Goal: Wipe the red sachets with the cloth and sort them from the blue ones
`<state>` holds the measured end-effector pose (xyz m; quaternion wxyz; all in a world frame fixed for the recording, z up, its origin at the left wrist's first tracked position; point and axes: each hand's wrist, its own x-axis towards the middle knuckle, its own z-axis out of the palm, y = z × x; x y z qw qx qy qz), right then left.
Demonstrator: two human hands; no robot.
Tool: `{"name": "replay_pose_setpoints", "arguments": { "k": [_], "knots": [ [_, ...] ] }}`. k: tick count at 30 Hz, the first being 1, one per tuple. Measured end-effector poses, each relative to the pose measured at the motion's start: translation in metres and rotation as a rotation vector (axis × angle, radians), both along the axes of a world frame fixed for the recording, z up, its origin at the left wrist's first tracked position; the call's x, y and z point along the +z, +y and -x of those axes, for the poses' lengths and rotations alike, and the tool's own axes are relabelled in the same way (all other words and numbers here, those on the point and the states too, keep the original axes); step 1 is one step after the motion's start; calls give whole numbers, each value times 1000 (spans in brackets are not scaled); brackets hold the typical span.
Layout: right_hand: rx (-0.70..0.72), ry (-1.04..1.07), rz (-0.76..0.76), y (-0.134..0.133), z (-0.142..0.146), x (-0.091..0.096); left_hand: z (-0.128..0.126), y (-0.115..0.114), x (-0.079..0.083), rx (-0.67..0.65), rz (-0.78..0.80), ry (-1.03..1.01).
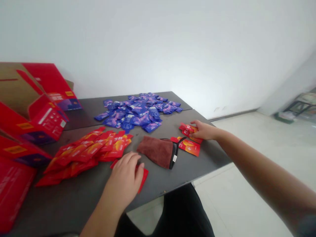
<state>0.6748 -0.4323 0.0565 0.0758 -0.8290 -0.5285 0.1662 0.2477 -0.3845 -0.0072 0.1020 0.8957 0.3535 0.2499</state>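
My left hand (127, 179) is curled over a red packet (144, 177) near the table's front edge, its fingers closed on it and hiding most of it. Farther right, my right hand (204, 130) pinches another red packet (187, 128) between thumb and fingers. Just below that one, a red packet with a yellow-orange picture (191, 146) lies flat on the table. Between my hands rests a brown plush cloth piece (155, 149) with black edging, a white tag and a dark loop. To the left of it spreads a heap of red packets (91, 148).
Many blue-purple packets (140, 113) lie loosely piled toward the back of the dark grey table (172, 181). Red cardboard boxes stand at the left, one an open box (37, 112) with raised flaps. A white wall (158, 46) rises behind; pale floor shows at right.
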Motion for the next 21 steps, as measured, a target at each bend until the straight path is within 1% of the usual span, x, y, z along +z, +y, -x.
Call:
{"name": "replay_pose_setpoints", "arguments": {
  "k": [5, 8, 11, 16, 19, 21],
  "knots": [
    [-70, 191, -143, -19, 9, 4, 1, 4, -2, -19, -3, 36],
    [-81, 294, -227, -29, 13, 6, 3, 5, -1, -20, -12, 79],
    [-81, 350, -279, -35, 16, 4, 3, 3, 1, -24, -7, 115],
    [-57, 391, -289, -35, 13, -3, 1, 2, 2, -24, 5, 76],
    [-63, 340, -294, -35, 11, -8, -1, 4, 4, -32, 21, 36],
    [-72, 279, -304, -36, 14, -12, -1, 2, 10, -55, 27, -27]
  ]
}}
